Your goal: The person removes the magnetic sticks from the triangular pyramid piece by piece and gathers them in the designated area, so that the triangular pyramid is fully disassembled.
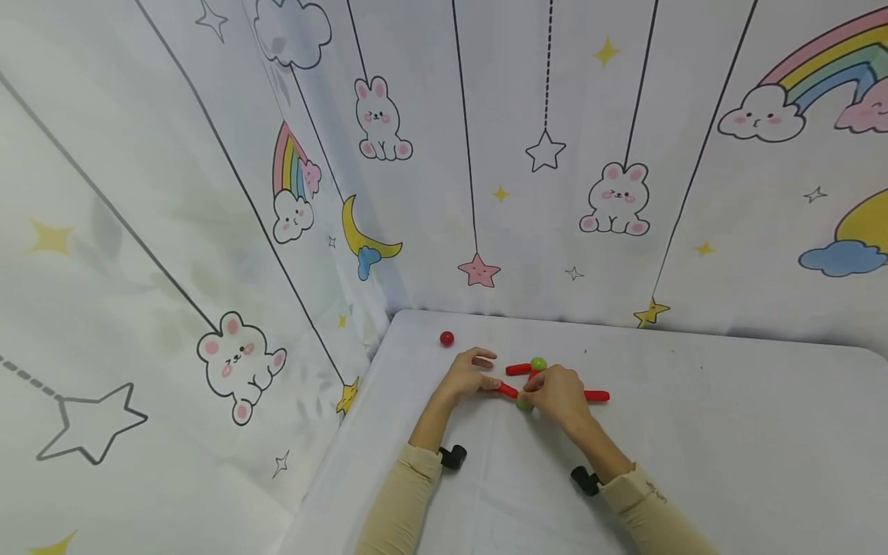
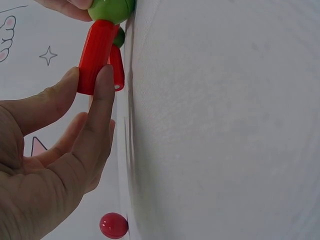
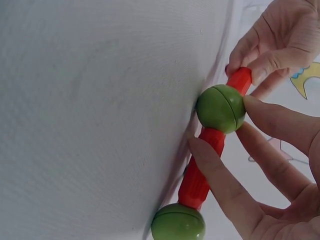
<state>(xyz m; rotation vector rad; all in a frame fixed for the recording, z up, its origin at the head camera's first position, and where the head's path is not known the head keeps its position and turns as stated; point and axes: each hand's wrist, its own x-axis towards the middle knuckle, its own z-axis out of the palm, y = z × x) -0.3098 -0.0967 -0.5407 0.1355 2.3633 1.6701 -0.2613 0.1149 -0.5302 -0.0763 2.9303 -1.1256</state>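
A red stick (image 1: 508,390) meets a green ball (image 3: 220,109) toward the white table's (image 1: 513,493) back. The person's left hand (image 1: 465,378) pinches the stick; the right hand (image 1: 560,395) pinches the ball. A second red stick (image 3: 196,187) joins that ball to another green ball (image 3: 178,223).

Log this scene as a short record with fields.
Left hand: pinches a red rod
Right hand: holds a green ball
Contact: one end of the pinched rod meets the held ball
Set apart: a red ball, touching neither hand
Surface: white-covered table
Backdrop: patterned white curtain
Sleeves: beige, both arms
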